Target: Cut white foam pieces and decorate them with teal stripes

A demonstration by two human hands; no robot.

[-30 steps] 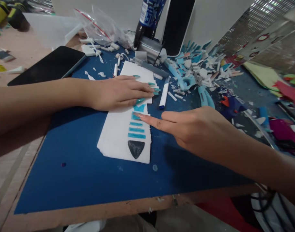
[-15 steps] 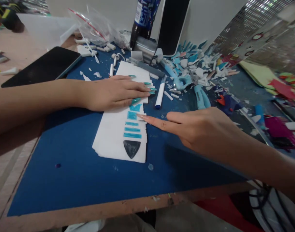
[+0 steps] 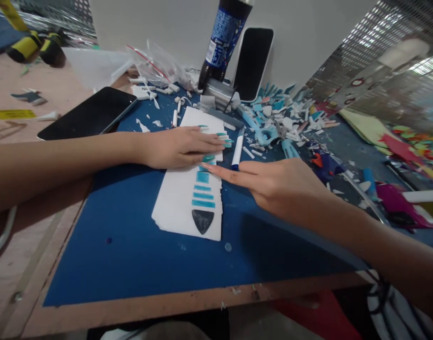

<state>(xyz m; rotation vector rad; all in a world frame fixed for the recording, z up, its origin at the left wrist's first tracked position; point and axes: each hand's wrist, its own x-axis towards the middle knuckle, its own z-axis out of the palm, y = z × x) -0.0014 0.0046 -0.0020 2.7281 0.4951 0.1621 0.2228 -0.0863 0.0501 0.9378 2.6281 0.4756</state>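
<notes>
My left hand (image 3: 183, 147) lies flat, palm down, across a white foam-like sheet (image 3: 179, 203), with its teal-nailed fingers stretched to the right. On the sheet's right side is a column of blue strips (image 3: 203, 203), and a dark rounded triangle (image 3: 203, 220) sits at the near end. From the right comes my right hand (image 3: 273, 182), its index finger extended. That fingertip touches or hovers over a blue piece just below my left thumb. I see nothing held in it; its other fingers are partly hidden. A white marker with a blue end (image 3: 238, 150) lies beside the right hand.
Behind the sheet stand a dark bottle (image 3: 223, 42) and an upright phone (image 3: 254, 63). White and blue scraps (image 3: 283, 118) spread at the back right, near light-blue cutters (image 3: 266, 136). A black tablet (image 3: 90, 111) lies left on the blue mat (image 3: 142, 264).
My right index finger has moved up the column of blue shapes, closer to my left thumb. The left hand stays on the sheet. The whole view has shifted somewhat.
</notes>
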